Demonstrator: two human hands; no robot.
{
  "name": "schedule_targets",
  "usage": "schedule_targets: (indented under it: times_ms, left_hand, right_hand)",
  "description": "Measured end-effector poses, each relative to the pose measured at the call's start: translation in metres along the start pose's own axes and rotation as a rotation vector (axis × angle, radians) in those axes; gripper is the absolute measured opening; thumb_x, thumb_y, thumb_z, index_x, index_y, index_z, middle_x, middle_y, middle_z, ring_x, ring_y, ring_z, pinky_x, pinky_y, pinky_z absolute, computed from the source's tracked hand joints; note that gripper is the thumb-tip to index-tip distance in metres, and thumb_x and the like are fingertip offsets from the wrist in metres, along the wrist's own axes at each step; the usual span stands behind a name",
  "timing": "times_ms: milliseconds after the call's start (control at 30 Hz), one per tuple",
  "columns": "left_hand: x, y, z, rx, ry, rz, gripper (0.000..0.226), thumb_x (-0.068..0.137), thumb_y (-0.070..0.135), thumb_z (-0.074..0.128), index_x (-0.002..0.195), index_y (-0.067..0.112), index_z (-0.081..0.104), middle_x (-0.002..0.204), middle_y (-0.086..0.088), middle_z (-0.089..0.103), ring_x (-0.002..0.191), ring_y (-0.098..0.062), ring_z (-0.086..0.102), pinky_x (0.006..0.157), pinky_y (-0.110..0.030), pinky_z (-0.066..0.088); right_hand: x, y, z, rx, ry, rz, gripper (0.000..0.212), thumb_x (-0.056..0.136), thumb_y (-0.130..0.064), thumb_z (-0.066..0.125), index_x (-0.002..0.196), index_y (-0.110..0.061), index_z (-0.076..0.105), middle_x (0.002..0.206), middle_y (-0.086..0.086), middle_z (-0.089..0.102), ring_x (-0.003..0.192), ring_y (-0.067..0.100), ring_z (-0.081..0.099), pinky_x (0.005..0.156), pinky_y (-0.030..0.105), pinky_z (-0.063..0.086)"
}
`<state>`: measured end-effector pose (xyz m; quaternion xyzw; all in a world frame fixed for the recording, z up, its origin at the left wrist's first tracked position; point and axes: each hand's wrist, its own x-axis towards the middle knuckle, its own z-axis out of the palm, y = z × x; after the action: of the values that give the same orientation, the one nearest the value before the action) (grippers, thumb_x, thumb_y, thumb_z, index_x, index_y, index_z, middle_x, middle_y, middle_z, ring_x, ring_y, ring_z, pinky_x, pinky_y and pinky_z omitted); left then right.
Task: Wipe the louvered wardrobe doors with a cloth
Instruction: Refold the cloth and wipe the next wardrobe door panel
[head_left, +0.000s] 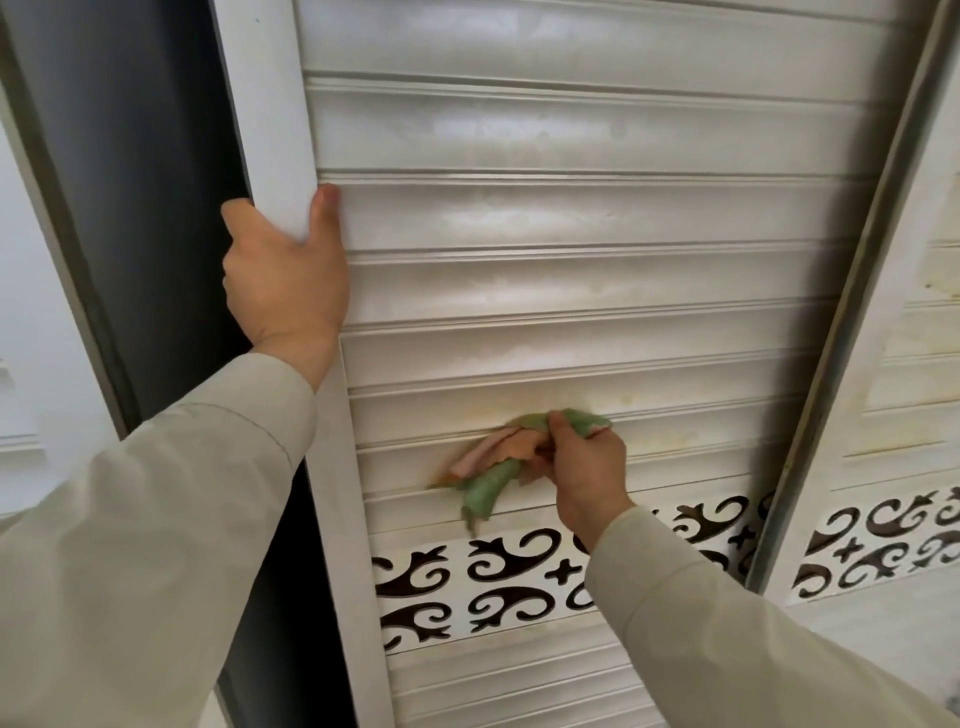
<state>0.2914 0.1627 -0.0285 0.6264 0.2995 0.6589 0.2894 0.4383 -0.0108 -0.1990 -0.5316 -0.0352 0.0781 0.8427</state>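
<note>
A white louvered wardrobe door (571, 218) fills the middle of the head view, its slats streaked with damp patches. My left hand (283, 275) grips the door's left edge, thumb on the front face and fingers wrapped behind the frame. My right hand (587, 473) holds a bunched green and orange cloth (498, 462) and presses it against a low slat, just above a band of dark scroll ornament (519, 577). Yellowish stains show on the slat to the right of the cloth.
A second louvered door (904, 395) stands to the right behind a metal frame strip (852, 312). Left of the gripped door is a dark gap (156, 208) into the wardrobe, then a white wall. More slats continue below the ornament band.
</note>
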Motion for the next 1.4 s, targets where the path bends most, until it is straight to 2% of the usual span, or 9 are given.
schedule_targets:
  times_ms: [133,267,400,600,733,967,1100,1233,1400]
  left_hand:
    - [0.001,0.0,-0.002,0.002,-0.003,0.0,0.066,0.088,0.068,0.055,0.121,0.012,0.047,0.103,0.005,0.055,0.088,-0.016,0.057,0.073,-0.029,0.048]
    - [0.0,0.0,0.0,0.007,0.005,0.011,0.065,0.088,0.069,0.055,0.12,0.013,0.047,0.101,0.006,0.055,0.087,-0.016,0.057,0.074,-0.03,0.05]
    - [-0.002,0.001,0.004,0.009,0.001,0.02,0.065,0.089,0.067,0.055,0.121,0.011,0.047,0.102,0.006,0.055,0.086,-0.015,0.057,0.069,-0.027,0.045]
    - [-0.006,0.003,0.009,0.004,-0.017,0.026,0.064,0.089,0.067,0.055,0.12,0.011,0.047,0.102,0.004,0.057,0.085,-0.014,0.057,0.065,-0.025,0.043]
    - [-0.003,0.001,0.009,-0.014,-0.016,0.027,0.064,0.088,0.068,0.056,0.119,0.013,0.047,0.101,0.006,0.057,0.085,-0.014,0.06,0.069,-0.029,0.051]
    - [-0.002,0.0,0.007,-0.027,-0.016,0.007,0.061,0.087,0.068,0.058,0.117,0.015,0.048,0.099,0.008,0.058,0.083,-0.011,0.061,0.068,-0.027,0.053]
    - [-0.006,0.004,0.009,-0.004,-0.008,0.011,0.062,0.088,0.068,0.057,0.118,0.014,0.048,0.098,0.009,0.057,0.082,-0.011,0.06,0.068,-0.027,0.052]
    - [-0.008,0.006,0.012,0.008,-0.011,0.018,0.063,0.088,0.069,0.055,0.118,0.014,0.047,0.097,0.009,0.056,0.083,-0.012,0.06,0.071,-0.031,0.055]
    - [-0.007,0.004,0.012,-0.006,-0.027,0.006,0.063,0.087,0.068,0.056,0.117,0.013,0.048,0.097,0.008,0.059,0.082,-0.014,0.062,0.07,-0.031,0.054]
  right_hand:
    - [0.035,-0.047,-0.043,0.067,0.431,-0.099,0.008,0.093,-0.016,0.06,0.089,-0.01,0.064,0.096,0.008,0.069,0.076,0.021,0.066,0.067,0.028,0.054]
    - [0.064,-0.087,-0.062,0.113,0.472,-0.273,0.017,0.096,-0.021,0.058,0.109,-0.01,0.058,0.086,0.001,0.064,0.068,0.01,0.062,0.063,0.02,0.054]
    - [0.033,-0.056,-0.013,0.073,0.268,-0.298,0.017,0.094,-0.019,0.064,0.105,-0.006,0.059,0.086,0.003,0.066,0.072,0.013,0.065,0.07,0.028,0.056]
    - [-0.058,0.011,0.071,-0.062,-0.404,-0.1,0.011,0.091,-0.007,0.069,0.089,-0.013,0.059,0.075,0.008,0.072,0.062,0.023,0.07,0.057,0.036,0.06]
    - [-0.064,0.011,0.081,-0.135,-0.489,-0.091,0.014,0.091,-0.005,0.069,0.085,-0.014,0.06,0.069,0.009,0.071,0.06,0.025,0.069,0.062,0.044,0.06]
    - [-0.005,-0.009,0.001,0.005,0.032,-0.176,0.016,0.092,-0.017,0.07,0.101,-0.004,0.067,0.094,0.014,0.073,0.083,0.023,0.074,0.064,0.027,0.059]
    - [0.032,-0.024,-0.037,0.108,0.216,-0.142,0.031,0.089,-0.03,0.071,0.107,-0.005,0.068,0.099,0.01,0.073,0.092,0.024,0.073,0.087,0.043,0.059]
    - [0.0,0.002,-0.009,0.073,-0.161,-0.061,0.032,0.089,-0.015,0.071,0.116,-0.002,0.06,0.1,0.013,0.073,0.094,0.029,0.072,0.084,0.045,0.059]
    - [-0.06,0.039,0.064,-0.179,-0.604,-0.087,0.01,0.087,0.005,0.069,0.089,-0.005,0.067,0.091,0.014,0.072,0.089,0.033,0.072,0.077,0.049,0.06]
